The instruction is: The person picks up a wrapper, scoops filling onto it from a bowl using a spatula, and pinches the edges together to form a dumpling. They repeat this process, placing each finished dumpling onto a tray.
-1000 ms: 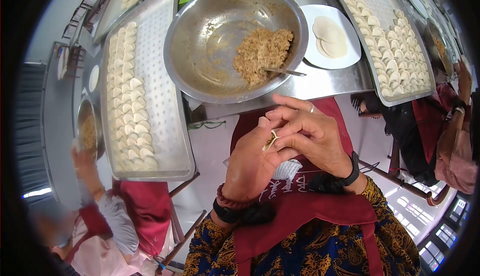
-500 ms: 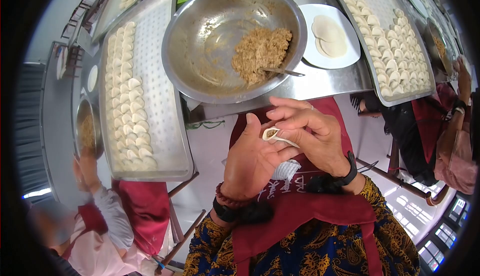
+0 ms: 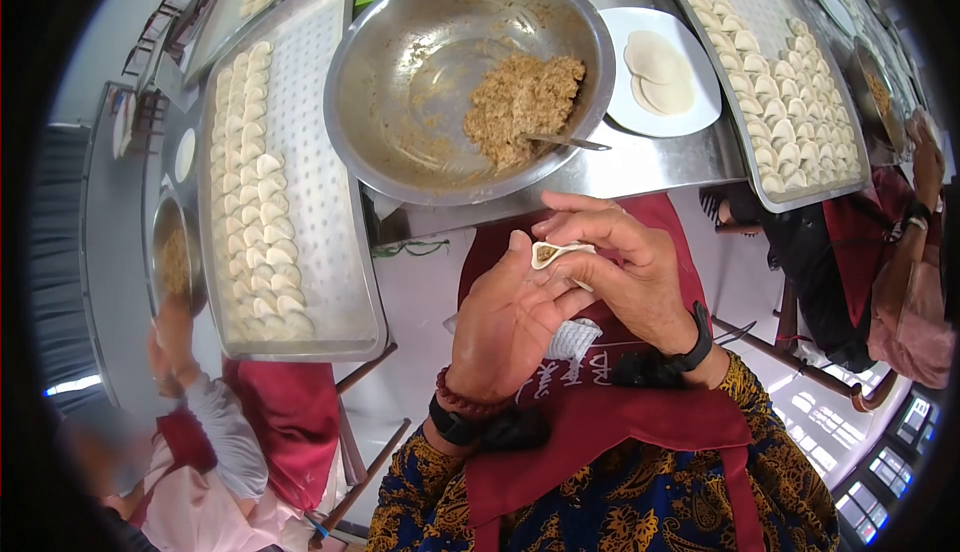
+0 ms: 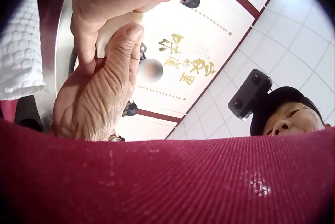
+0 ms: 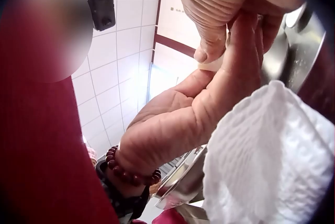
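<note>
A half-closed dumpling, its filling showing at the open left end, lies between both hands above the apron. My left hand is palm up beneath it with fingers fairly straight and the thumb raised beside the open end. With thumb and fingers, my right hand pinches the wrapper edge from the right. A pale strip of the dumpling shows between the fingers in the left wrist view. From the right wrist, mostly hidden by fingers, only a bit of dough is visible.
A large steel bowl holds filling and a spoon. Round wrappers lie on a white plate. Trays of dumplings stand left and right. A white cloth hangs near my hands. Other people work at both sides.
My left thumb has come away from the dumpling's edge, where both hands pressed it earlier. The dumpling has turned, its open end facing left, and my right hand keeps pinching it.
</note>
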Action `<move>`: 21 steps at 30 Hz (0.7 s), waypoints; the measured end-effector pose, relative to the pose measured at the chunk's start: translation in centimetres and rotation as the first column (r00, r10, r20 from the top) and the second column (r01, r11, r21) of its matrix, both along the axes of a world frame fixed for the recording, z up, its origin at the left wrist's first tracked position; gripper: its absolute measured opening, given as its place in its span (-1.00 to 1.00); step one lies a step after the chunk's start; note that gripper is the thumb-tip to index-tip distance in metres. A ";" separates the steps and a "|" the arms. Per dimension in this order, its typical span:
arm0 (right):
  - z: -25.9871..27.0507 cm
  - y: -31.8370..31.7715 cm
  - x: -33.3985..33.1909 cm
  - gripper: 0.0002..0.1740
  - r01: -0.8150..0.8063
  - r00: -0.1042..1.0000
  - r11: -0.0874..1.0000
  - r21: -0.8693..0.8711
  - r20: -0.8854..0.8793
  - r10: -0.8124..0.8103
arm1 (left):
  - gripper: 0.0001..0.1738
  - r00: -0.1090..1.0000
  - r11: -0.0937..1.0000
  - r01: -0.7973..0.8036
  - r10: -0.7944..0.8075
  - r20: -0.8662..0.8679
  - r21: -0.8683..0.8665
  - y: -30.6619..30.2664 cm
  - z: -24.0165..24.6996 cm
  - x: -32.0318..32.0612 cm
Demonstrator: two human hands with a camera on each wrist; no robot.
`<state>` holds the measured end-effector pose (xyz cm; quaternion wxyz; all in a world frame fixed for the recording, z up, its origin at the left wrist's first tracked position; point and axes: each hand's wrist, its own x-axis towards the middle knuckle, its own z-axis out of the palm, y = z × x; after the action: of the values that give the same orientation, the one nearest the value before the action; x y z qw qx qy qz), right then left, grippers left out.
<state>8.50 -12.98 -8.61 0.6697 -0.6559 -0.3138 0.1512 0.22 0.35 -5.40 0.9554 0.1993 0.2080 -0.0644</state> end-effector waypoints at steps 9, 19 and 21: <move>1.0 -0.1 0.0 -0.71 0.041 0.995 0.999 -0.003 -0.088 -0.041 | -0.38 0.999 1.000 0.027 -0.028 0.043 0.007 0.0 0.1 0.0; 2.5 -1.2 4.8 -0.69 0.368 0.929 0.886 -0.281 0.146 -0.339 | -0.26 0.984 0.994 -0.098 0.090 0.155 0.044 3.0 1.2 -1.5; 3.1 -0.1 5.3 -0.71 0.348 0.926 0.898 -0.268 0.247 -0.285 | -0.35 0.988 0.971 -0.098 0.068 0.141 0.217 3.0 1.8 -1.4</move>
<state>13.78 -13.12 -5.55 0.5399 -0.8061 -0.2414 0.0195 -1.19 3.36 -3.56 0.9405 0.3003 0.1584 0.0127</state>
